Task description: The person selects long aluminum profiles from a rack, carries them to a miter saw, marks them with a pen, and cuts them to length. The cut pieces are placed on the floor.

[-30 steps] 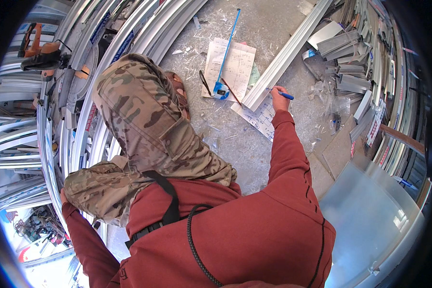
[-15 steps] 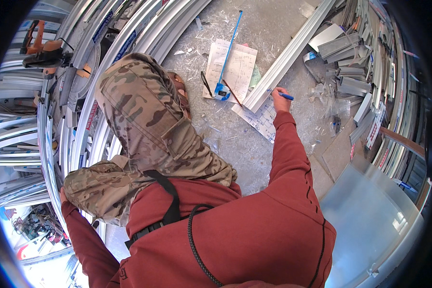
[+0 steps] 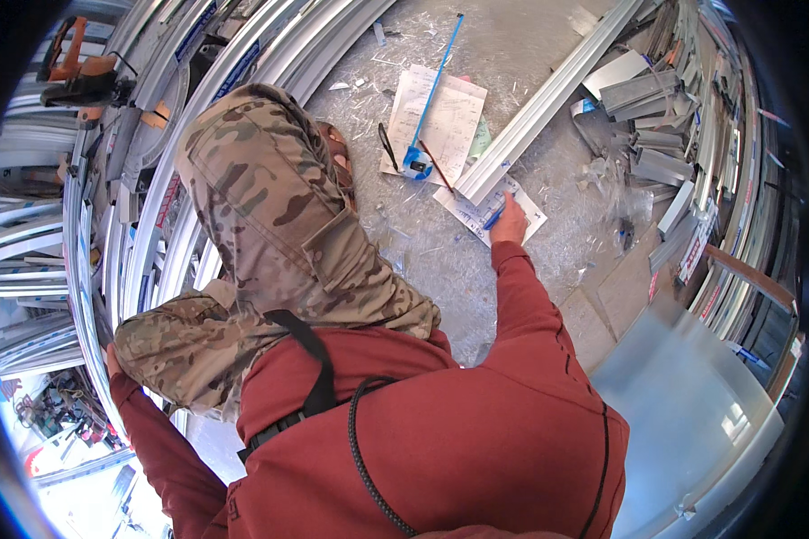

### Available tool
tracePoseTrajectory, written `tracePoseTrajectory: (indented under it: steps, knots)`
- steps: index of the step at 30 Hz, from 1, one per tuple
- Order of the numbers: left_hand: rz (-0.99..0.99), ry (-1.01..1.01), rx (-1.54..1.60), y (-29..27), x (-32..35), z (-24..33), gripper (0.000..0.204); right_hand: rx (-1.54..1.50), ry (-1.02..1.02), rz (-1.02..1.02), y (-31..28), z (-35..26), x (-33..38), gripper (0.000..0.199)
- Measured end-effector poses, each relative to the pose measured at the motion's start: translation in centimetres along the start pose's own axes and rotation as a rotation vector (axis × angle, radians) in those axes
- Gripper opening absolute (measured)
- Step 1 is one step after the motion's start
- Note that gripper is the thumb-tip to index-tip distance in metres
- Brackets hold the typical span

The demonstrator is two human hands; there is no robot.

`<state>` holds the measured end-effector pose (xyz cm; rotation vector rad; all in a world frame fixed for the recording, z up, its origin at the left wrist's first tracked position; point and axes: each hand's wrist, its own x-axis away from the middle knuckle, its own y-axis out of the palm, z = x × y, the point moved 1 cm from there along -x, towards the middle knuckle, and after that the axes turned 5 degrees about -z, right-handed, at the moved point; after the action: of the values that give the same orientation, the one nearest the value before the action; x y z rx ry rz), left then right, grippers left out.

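Observation:
My right hand [image 3: 510,221] is closed on a blue pen [image 3: 493,218], over a sheet of paper with writing [image 3: 532,214] on the floor. The near end of a long white metal profile [image 3: 535,123] lies across the top of that sheet. Just left of it is a blue tape measure [image 3: 416,164], its blue blade drawn out across larger written sheets [image 3: 458,106]. Between tape and profile lies a thin brown stick, perhaps a pencil [image 3: 435,162]. Beside my bent knee at far left, my left hand [image 3: 113,361] shows only in part; its fingers are hidden.
Long metal profiles [image 3: 157,211] are stacked along the left, with an orange and black power tool [image 3: 85,72] on them. Cut metal offcuts [image 3: 643,94] pile up at right. A translucent panel [image 3: 683,404] stands at lower right. Shavings litter the floor.
My right hand has moved left and down with the pen, baring the right part of the small sheet. My left hand stays by the knee. The view has shifted slightly.

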<state>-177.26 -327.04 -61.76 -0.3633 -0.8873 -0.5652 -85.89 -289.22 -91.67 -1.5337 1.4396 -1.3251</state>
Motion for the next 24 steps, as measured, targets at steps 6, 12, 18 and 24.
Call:
tracePoseTrajectory:
  steps: [6, 12, 18, 24]
  knots:
    - [-0.119, 0.177, -0.042, 1.6, -0.8, -1.8, 0.050, 0.101, -0.037, -0.195, 0.1, -3.8, 2.1, 0.054]
    - [-0.027, 0.320, -0.591, 12.6, -1.3, 1.5, 0.030, -0.068, 0.227, 0.115, -0.7, 2.2, -2.1, 0.055]
    - [-0.118, 0.751, -1.360, 30.4, -5.2, 10.3, 0.037, -0.210, -0.036, 0.287, -7.1, -9.3, -12.4, 0.042]
    - [0.078, 1.188, -1.408, 48.1, -17.9, 13.7, 0.059, -0.489, -0.420, 0.047, -4.9, -29.3, -18.3, 0.027]
